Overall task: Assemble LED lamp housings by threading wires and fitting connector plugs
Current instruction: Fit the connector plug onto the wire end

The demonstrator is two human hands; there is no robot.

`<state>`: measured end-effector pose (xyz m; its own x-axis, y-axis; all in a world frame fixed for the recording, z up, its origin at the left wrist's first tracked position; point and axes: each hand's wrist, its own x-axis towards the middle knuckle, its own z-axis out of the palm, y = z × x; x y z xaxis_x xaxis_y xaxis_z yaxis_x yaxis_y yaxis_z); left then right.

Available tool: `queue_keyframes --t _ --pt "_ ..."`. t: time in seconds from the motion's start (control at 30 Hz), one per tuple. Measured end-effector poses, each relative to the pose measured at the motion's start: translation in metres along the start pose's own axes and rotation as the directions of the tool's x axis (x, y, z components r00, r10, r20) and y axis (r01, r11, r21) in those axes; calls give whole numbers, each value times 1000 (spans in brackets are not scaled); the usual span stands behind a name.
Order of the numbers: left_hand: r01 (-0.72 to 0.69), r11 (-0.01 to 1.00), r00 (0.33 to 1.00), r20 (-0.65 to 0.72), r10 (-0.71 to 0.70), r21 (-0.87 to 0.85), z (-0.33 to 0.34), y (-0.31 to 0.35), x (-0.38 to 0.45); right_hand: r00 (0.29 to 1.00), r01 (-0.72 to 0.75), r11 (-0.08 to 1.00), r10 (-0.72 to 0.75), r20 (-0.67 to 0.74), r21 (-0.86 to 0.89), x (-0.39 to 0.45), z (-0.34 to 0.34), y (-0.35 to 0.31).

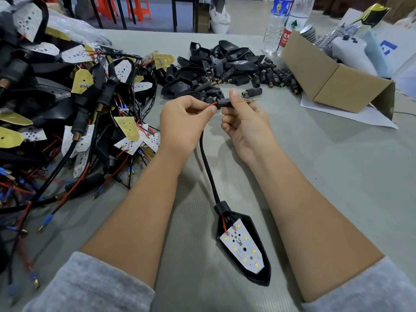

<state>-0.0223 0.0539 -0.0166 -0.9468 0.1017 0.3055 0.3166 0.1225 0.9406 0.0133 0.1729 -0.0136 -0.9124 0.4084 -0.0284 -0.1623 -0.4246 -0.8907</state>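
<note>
Workshop bench, grey mat (pixel 337 176), head view only. Left hand (pixel 182 122) pinched red wire (pixel 212 105) between thumb and fingertip; right hand (pixel 245 122) curled round black connector plug (pixel 225 102), brass threaded end sticking out past right thumb. Wire tip sat right at plug mouth, so threading looked barely started on this unit. Black sleeved cable (pixel 208 167) ran from between hands down between forearms to lamp housing (pixel 244 246), LED board (pixel 244 246) already seated inside. Big tangle of finished-looking units (pixel 67 109) left of left hand; loose plugs and empty housings (pixel 225 66) beyond fingers, so plenty left imo.
</note>
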Motion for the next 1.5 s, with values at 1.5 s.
queue_keyframes --t 1.5 --pt "-67 977 998 20 64 203 2 2 -4 999 15 1000 -14 -33 21 0 1 0"
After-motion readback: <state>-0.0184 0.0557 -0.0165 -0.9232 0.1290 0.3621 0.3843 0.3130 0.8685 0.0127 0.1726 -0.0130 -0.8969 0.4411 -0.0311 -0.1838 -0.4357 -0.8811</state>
